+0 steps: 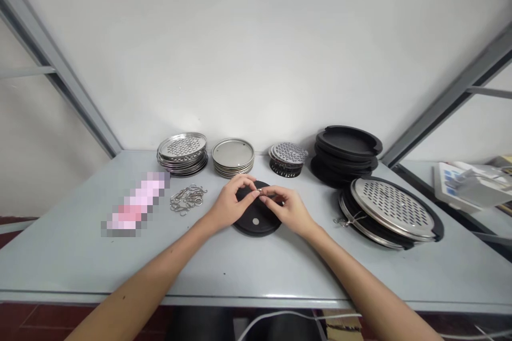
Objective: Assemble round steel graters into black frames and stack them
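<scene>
My left hand point(237, 198) and my right hand point(288, 206) meet over a black round base point(258, 228) lying on the table. Thumb and fingers of both are pinched together on a small shiny piece point(261, 192), too small and covered for me to tell its kind. A pale round spot point(256, 221) shows on the base below the fingers. Left of my left hand lies a loose pile of bent metal wire clips point(188, 199). Right of my right hand are stacked black-rimmed round graters point(394, 205), with a wire clip point(344, 221) sticking out at their side.
Along the wall stand stacks of perforated metal discs point(184, 148), plain metal discs point(233, 153), smaller grater plates point(288, 154) and black round trays point(348, 144). A pixelated pink patch point(138, 205) lies at left on the grey table point(200, 277). Metal frame posts point(68, 72) rise at both sides.
</scene>
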The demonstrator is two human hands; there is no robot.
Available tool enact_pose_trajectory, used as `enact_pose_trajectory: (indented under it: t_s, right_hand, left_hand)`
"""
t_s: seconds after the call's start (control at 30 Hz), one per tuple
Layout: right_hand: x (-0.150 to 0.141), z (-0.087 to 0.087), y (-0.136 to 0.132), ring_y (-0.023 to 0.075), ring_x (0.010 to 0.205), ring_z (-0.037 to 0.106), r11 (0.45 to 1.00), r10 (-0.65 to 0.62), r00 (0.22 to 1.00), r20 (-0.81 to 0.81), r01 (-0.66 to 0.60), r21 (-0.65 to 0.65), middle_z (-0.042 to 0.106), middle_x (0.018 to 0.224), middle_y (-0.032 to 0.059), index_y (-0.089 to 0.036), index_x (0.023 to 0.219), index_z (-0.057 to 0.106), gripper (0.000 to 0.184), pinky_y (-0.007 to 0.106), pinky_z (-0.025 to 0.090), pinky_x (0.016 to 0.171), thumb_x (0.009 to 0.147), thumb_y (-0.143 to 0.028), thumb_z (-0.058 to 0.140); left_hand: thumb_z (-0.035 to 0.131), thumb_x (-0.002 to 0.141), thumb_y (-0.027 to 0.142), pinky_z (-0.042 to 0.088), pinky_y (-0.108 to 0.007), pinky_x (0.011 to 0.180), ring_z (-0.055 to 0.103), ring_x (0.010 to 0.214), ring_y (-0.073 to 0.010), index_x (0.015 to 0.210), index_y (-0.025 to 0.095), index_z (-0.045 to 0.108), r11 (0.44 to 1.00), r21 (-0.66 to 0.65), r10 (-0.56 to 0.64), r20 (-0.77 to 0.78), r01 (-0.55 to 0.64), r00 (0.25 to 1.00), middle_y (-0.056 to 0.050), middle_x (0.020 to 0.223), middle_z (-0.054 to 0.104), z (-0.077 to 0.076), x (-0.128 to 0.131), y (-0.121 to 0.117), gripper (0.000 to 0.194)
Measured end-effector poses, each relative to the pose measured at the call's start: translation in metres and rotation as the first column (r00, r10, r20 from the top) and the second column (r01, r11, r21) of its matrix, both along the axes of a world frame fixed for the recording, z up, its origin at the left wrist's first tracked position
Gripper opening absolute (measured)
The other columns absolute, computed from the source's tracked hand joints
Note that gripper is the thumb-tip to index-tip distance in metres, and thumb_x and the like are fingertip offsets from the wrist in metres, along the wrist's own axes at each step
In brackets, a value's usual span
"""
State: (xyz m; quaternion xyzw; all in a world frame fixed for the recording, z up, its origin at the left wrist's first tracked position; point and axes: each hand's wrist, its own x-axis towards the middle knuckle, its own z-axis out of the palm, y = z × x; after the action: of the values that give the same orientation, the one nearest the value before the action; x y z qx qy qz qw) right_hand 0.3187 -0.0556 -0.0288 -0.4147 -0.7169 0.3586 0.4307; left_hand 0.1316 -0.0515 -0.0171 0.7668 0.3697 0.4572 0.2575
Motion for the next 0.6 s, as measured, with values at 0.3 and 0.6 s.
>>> enact_pose_trajectory:
  t_s: [0.3, 0.6]
  right_hand:
    - [0.017, -0.012, 0.021, 0.0214, 0.088, 0.067, 0.962, -0.236, 0.966, 0.104, 0.217, 0.165, 0.074, 0.098, 0.0054, -0.021, 0.095, 0.072, 0.022, 0.033, 0.052, 0.074, 0.086, -0.029, 0.053]
    - [0.011, -0.004, 0.042, 0.0218, 0.088, 0.069, 0.960, -0.184, 0.952, 0.243, 0.121, 0.252, 0.075, 0.095, 0.0037, -0.023, 0.094, 0.073, 0.022, 0.033, 0.052, 0.077, 0.086, -0.024, 0.053]
  left_hand:
    - [0.047, 0.093, 0.036, 0.041, -0.040, 0.103, 0.053, 0.117, -0.0241, 0.117, 0.019, 0.057, 0.997, 0.078, 0.043, -0.381, -0.014, 0.924, -0.010, 0.125, 0.057, -0.010, -0.016, 0.007, 0.031]
    - [0.053, 0.088, 0.039, 0.040, -0.043, 0.105, 0.050, 0.123, -0.0272, 0.122, 0.018, 0.056, 0.998, 0.055, 0.024, -0.474, 0.003, 0.880, -0.012, 0.135, 0.051, -0.015, -0.016, 0.005, 0.040]
